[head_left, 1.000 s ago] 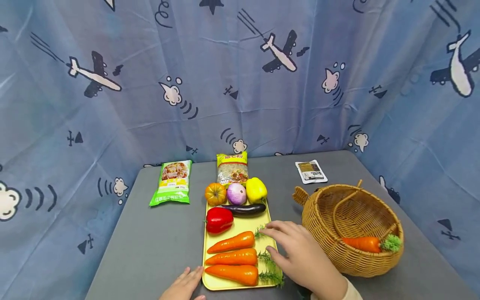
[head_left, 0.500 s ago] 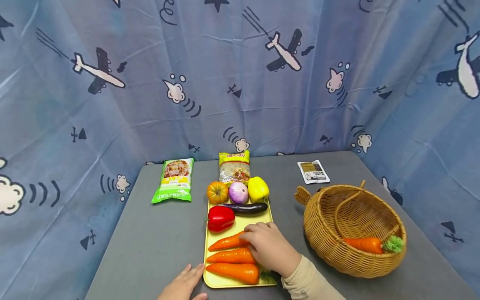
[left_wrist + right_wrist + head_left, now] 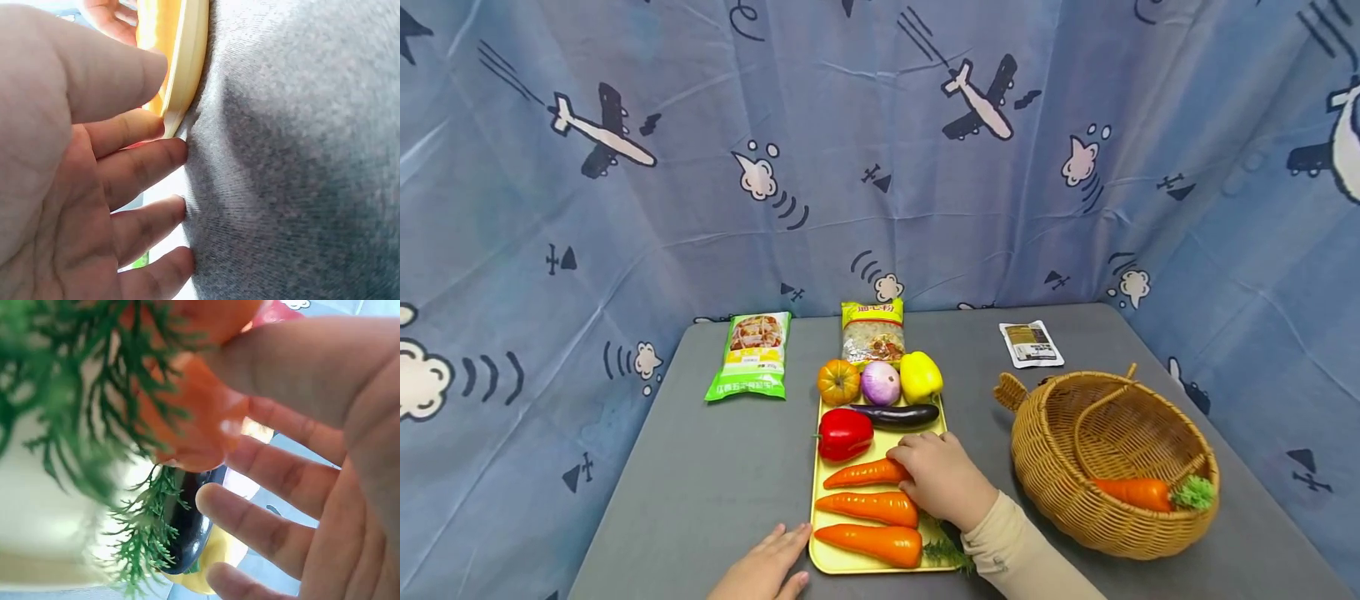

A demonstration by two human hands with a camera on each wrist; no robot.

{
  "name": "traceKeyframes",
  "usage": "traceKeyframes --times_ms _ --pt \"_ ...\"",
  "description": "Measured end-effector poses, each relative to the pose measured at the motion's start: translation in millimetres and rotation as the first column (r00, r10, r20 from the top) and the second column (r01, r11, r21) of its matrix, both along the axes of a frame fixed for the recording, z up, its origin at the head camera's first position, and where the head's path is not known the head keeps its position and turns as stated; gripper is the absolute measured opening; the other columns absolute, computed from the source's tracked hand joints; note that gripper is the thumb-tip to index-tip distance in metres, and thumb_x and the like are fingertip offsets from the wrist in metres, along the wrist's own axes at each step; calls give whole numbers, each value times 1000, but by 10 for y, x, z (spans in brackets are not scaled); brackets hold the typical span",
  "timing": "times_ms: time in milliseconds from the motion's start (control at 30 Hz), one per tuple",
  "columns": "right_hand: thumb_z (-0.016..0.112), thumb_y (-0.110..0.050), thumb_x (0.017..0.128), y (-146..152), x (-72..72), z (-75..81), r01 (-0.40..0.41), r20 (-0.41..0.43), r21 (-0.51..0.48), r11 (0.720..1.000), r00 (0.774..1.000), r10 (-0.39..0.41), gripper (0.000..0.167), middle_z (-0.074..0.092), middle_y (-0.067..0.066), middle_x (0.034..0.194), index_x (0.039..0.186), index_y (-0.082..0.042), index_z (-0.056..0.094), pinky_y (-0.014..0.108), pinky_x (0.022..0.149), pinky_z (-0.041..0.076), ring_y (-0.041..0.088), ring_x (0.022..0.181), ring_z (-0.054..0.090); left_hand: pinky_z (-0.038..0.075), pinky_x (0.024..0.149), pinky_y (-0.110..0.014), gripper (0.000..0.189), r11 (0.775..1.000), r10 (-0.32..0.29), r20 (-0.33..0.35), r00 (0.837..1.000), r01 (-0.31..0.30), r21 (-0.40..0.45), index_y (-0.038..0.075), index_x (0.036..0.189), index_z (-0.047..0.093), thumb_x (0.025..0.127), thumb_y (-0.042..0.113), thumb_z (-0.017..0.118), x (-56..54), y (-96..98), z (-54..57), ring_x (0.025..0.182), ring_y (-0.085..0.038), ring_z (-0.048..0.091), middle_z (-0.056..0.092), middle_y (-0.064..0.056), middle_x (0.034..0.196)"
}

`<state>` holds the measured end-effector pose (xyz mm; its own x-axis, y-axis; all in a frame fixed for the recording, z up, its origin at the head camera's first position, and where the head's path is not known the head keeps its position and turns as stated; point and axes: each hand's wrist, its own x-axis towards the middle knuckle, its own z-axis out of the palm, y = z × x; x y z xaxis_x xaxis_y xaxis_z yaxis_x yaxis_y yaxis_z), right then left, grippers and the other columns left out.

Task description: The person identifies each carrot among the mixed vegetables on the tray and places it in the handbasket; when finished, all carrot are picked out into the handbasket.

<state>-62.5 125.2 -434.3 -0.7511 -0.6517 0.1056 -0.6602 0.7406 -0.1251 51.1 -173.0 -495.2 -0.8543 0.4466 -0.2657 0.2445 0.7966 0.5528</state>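
On a pale yellow tray (image 3: 880, 571) lie three orange carrots with green tops. My right hand (image 3: 943, 477) grips the thick end of the farthest carrot (image 3: 865, 474), its thumb and fingers on either side in the right wrist view. The middle carrot (image 3: 868, 507) and the nearest carrot (image 3: 872, 543) lie below it. My left hand (image 3: 763, 567) rests on the table with fingertips against the tray's left edge, fingers fairly straight. Farther up the tray are a red bell pepper (image 3: 845, 435), an eggplant (image 3: 898, 416), a purple onion (image 3: 881, 383), an orange pumpkin-like vegetable (image 3: 838, 382) and a yellow pepper (image 3: 921, 378).
A wicker basket (image 3: 1045, 467) stands right of the tray, with another carrot (image 3: 1138, 493) inside. At the back lie a green packet (image 3: 750, 358), a yellow-topped pasta bag (image 3: 873, 332) and a small white pouch (image 3: 1032, 344). A blue curtain (image 3: 700, 167) surrounds the grey table.
My right hand has moved left from above the carrot tops and taken hold of the farthest carrot. My left hand stays by the tray's edge. The view has shifted slightly.
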Motion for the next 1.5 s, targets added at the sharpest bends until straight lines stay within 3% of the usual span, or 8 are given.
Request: traceKeyframes --times_ms 333,500,700,933,1067,1233,1367,1500 --pt "96 -27 75 35 -99 -95 6 -97 73 997 995 1 32 70 -1 92 100 -18 77 43 66 50 24 80 64 45 116 -53 60 1000 -16 -12 1000 16 -7 -1 153 55 106 33 66 -4 19 12 142 -47 51 58 -16 153" --pt "95 -29 74 70 -98 -74 19 -135 50 999 991 -12 31 72 -2 93 97 -18 77 41 63 48 24 79 63 45 117 -54 59 1000 -17 5 1000 17 -3 -2 153 55 106 32 65 -10 27 32 142 -47 50 58 -16 153" --pt "92 -32 73 90 -31 119 73 -159 -10 997 985 -74 31 74 -2 96 98 -18 80 42 63 49 24 79 62 45 116 -57 58 1000 -9 22 1000 9 12 -1 153 55 107 31 66 -28 20 56 141 -49 50 58 -17 153" --pt "92 -35 76 149 148 409 122 -182 -97 988 974 -138 41 75 -1 105 109 -15 81 45 74 56 25 91 67 46 114 -57 59 1000 -13 -33 999 13 7 -3 152 55 105 31 67 0 10 49 139 -49 52 60 -17 151" --pt "90 -34 75 293 279 585 119 -274 -198 973 946 -171 43 76 -2 106 113 -15 80 45 73 57 23 92 68 46 114 -59 60 1000 5 -6 1000 -4 10 -1 153 55 105 33 67 -5 6 59 141 -49 51 59 -16 152" --pt "87 -31 76 596 405 794 161 -342 -324 932 899 -274 45 77 2 106 116 -13 81 47 67 57 26 88 69 46 113 -61 62 1000 16 29 999 -16 9 -1 154 54 105 34 68 -17 14 78 142 -50 49 58 -18 153" --pt "87 -31 75 873 506 908 266 -330 -364 893 859 -391 48 78 8 108 118 -10 81 54 67 56 33 88 70 45 112 -64 63 1000 27 44 999 -27 3 -1 154 54 104 34 70 -16 21 88 141 -50 49 59 -19 151" --pt "87 -32 78 1163 602 972 439 -252 -355 826 805 -537 51 76 15 112 121 -7 79 60 69 55 40 88 69 45 112 -64 64 1000 25 48 999 -25 7 -1 154 54 104 34 70 -13 24 86 142 -50 49 59 -19 152"
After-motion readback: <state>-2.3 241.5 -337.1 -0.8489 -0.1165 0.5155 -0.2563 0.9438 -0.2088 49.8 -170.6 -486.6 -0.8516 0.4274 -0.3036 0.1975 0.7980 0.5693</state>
